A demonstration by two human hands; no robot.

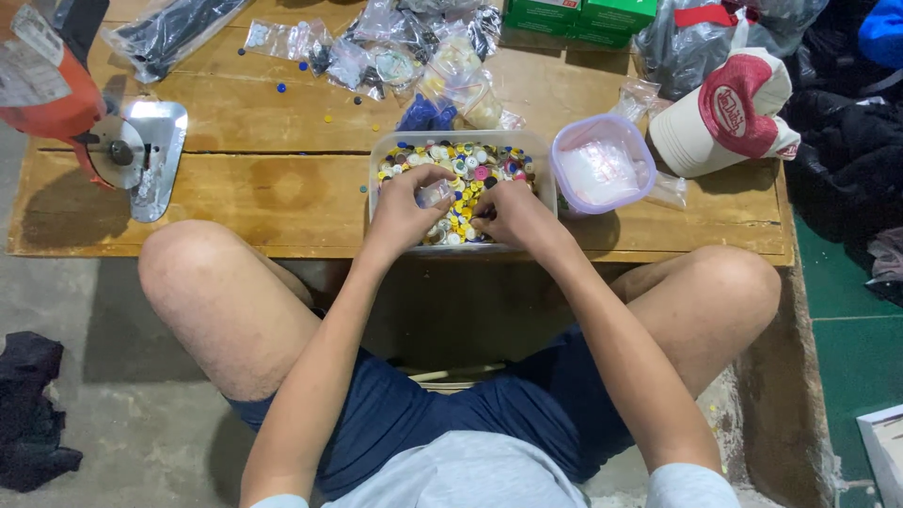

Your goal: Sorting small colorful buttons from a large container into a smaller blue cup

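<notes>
Both hands were in the clear plastic tub point(386, 150) of mixed coloured buttons point(470, 165), which sat at the near edge of the wooden tabletop point(273, 179), dead centre between the person's knees.

Left hand point(403, 209): fingers curled together, pinching what looked like a small clear bag point(435, 193) over the buttons. Couldn't tell if anything was inside it.

Right hand point(513, 212): fingertips bunched together and pressed down into the button pile at the near side of the tub. Couldn't tell whether it actually had a button pinched; fingers hid the contact.

Hands were close, nearly touching over the middle of the tub.

Around it:
- Round clear container with a purple rim point(602, 165) just beside the tub on the right, something white inside.
- Red and white cap point(729, 113) further right, lying on its side.
- Heap of small clear plastic bags point(404, 47) behind the tub, toward the far edge.
- Green boxes point(578, 19) at the far edge.
- Orange cutting machine with a metal base plate point(141, 150) at the left end of the tabletop.
- A few loose buttons scattered on the wood behind and left of the tub.
- Dark cloth point(33, 409) on the concrete floor, far left.
</notes>
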